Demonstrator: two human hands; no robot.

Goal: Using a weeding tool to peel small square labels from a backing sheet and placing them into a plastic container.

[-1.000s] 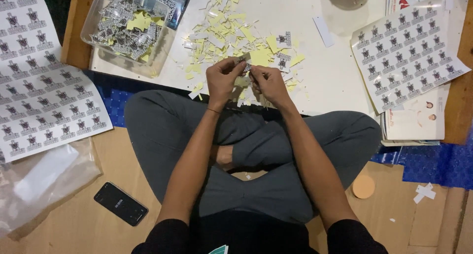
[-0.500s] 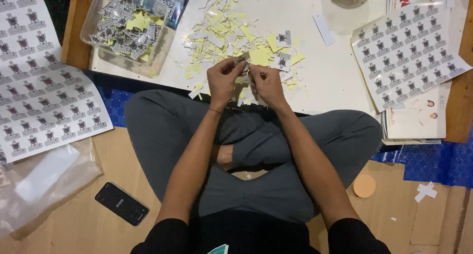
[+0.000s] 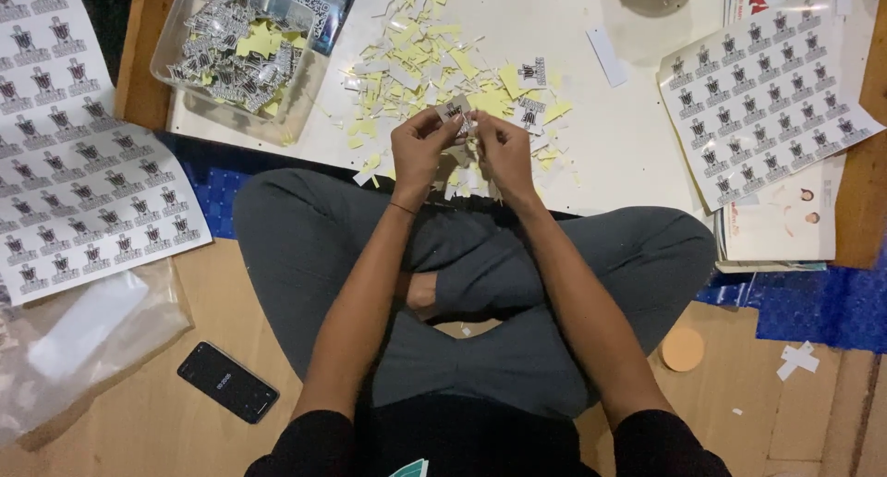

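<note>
My left hand (image 3: 420, 149) and my right hand (image 3: 504, 149) meet over the near edge of a low white table (image 3: 628, 144), above my crossed legs. Between their fingertips they pinch one small black-and-white sticker (image 3: 455, 113). Behind the hands lies a heap of yellow and white paper scraps (image 3: 434, 66), with two cut stickers (image 3: 530, 71) lying on it.
A clear plastic tub (image 3: 242, 52) of cut stickers stands at the table's back left. Printed sticker sheets lie at the right (image 3: 767, 93) and on the floor at the left (image 3: 78, 163). A black phone (image 3: 227, 382), a clear plastic bag (image 3: 78, 334) and a round cork disc (image 3: 683, 348) lie on the floor.
Both hands stay together at the same spot; only the fingers have shifted slightly on the small sticker.
</note>
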